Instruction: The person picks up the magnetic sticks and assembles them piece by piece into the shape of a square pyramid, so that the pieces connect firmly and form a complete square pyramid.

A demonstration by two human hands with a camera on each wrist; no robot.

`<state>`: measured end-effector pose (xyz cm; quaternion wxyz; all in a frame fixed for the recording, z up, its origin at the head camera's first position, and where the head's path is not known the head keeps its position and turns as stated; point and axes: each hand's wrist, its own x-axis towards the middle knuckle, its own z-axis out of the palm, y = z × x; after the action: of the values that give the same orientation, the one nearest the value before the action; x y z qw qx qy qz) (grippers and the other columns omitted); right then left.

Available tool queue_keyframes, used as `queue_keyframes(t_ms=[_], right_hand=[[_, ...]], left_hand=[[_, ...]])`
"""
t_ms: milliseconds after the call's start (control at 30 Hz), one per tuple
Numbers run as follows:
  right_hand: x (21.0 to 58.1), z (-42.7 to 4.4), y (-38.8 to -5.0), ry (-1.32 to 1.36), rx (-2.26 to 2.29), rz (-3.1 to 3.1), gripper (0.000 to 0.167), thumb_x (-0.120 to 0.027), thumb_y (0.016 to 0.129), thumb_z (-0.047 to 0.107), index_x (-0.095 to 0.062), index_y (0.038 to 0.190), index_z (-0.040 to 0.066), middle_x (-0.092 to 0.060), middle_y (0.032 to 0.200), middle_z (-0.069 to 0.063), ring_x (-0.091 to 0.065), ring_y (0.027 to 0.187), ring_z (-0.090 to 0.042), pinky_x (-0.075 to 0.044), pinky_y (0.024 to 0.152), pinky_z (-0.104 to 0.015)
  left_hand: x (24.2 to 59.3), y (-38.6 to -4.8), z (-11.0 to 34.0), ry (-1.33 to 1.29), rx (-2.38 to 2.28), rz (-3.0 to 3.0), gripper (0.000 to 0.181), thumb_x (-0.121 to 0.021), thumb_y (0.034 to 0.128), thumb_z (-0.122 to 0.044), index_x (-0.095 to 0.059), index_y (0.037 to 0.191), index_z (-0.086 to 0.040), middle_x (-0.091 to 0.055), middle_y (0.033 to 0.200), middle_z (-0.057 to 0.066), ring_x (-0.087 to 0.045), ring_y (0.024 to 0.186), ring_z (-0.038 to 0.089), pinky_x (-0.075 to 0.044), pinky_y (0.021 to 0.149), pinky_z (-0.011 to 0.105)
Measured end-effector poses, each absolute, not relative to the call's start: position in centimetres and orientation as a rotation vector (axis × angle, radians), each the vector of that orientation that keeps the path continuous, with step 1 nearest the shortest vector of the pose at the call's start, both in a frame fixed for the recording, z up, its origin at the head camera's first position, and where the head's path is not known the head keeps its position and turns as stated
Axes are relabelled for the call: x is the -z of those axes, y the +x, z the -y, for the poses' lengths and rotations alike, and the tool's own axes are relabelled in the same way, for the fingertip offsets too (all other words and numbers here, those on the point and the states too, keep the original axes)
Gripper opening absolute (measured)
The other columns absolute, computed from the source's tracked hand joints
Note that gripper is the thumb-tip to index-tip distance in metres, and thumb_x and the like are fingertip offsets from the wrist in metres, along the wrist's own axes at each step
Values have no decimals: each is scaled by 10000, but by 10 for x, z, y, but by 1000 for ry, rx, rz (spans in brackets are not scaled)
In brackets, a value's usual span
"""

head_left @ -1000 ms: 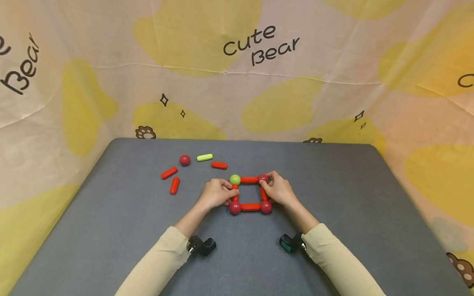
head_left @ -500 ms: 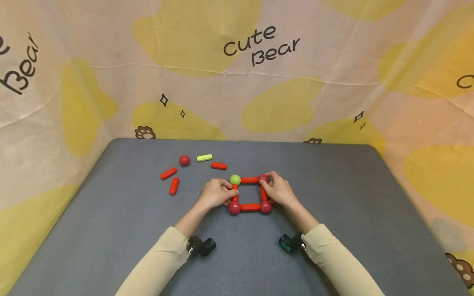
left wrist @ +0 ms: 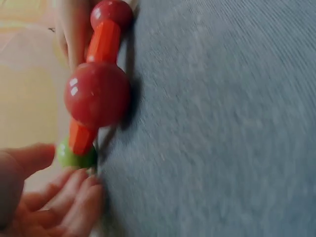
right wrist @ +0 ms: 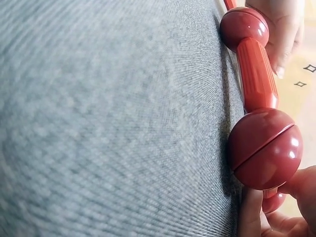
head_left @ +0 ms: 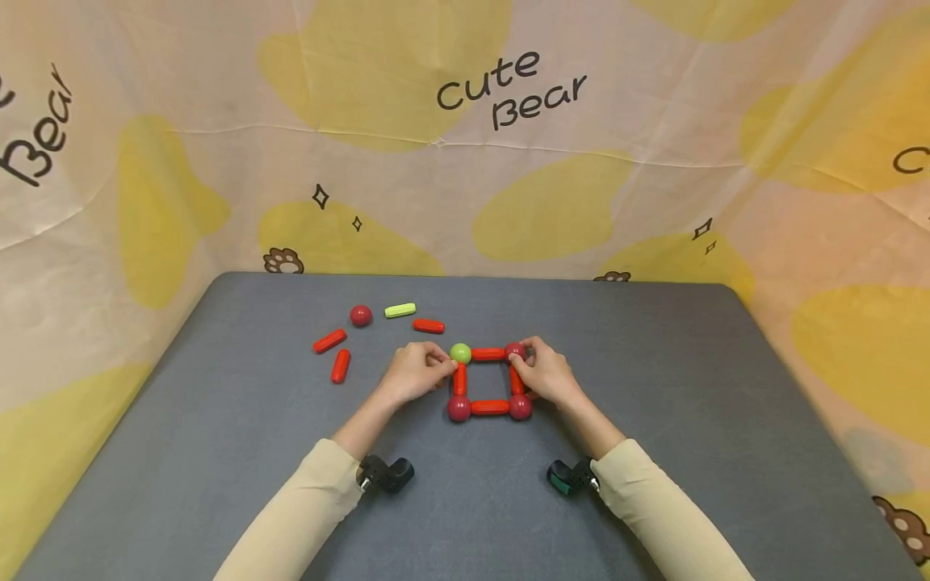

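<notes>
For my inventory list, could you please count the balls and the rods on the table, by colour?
Red balls: 4
Green ball: 1
Red rods: 7
Light green rod: 1
Total: 13

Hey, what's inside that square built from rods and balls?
Grey tabletop shows inside the square. Whatever lies directly beneath its four red rods and corner balls is covered, so that can't be seen.

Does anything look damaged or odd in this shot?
Nothing looks damaged. One mismatch: the rod-and-ball square has a green ball at its far left corner, while the other three corner balls are red.
</notes>
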<state>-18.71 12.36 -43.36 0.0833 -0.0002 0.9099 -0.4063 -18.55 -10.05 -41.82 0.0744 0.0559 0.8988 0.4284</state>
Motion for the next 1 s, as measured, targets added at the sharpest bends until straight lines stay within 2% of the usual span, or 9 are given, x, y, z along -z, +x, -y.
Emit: queue_keyframes(t_ms=[267, 467, 600, 767, 1000], right_hand=[[433, -124, -187, 6, 1215, -2729, 391, -568, 900, 259, -500, 1205, 24, -579, 736, -72, -542, 410, -116, -473, 418, -272], [433, -124, -187, 2, 1214, -2732, 393, -566, 901, 264, -502, 1206, 25, -586, 733, -68, -547, 406, -112, -462, 412, -271], [433, -123, -188, 1, 1214, -2736, 390, -566, 901, 262, -504, 1202, 22, -596, 741, -68, -544, 405, -105, -464, 413, -268], [434, -123, -187, 4, 1205, -2744, 389, -565, 901, 265, -505, 1201, 25, -613, 747, -67, -544, 402, -102, -462, 417, -267], [435, -123, -186, 3, 1207, -2748, 386, -564, 901, 259, -507, 1200, 23, -624, 744, -66, -546, 400, -106, -459, 417, -269]], left_hand=[[418, -206, 114, 325, -1321, -2950, 127, -684, 800, -149, -669, 909, -86, -675, 894, 39, -646, 789, 164, -513, 725, 330], [416, -220, 120, 285, -1347, -3016, 181, -686, 803, -146, -671, 973, -83, -667, 960, 76, -643, 825, 227, -502, 754, 364], [418, -227, 120, 231, -1330, -3033, 246, -701, 801, -166, -668, 1034, -96, -644, 1036, 85, -622, 909, 264, -481, 801, 381], [421, -233, 118, 203, -1348, -2979, 316, -735, 777, -202, -666, 1068, -102, -624, 1099, 81, -593, 1022, 258, -462, 870, 390], [424, -241, 115, 189, -1336, -2964, 342, -740, 764, -208, -667, 1079, -94, -633, 1121, 99, -569, 1079, 244, -429, 930, 376]])
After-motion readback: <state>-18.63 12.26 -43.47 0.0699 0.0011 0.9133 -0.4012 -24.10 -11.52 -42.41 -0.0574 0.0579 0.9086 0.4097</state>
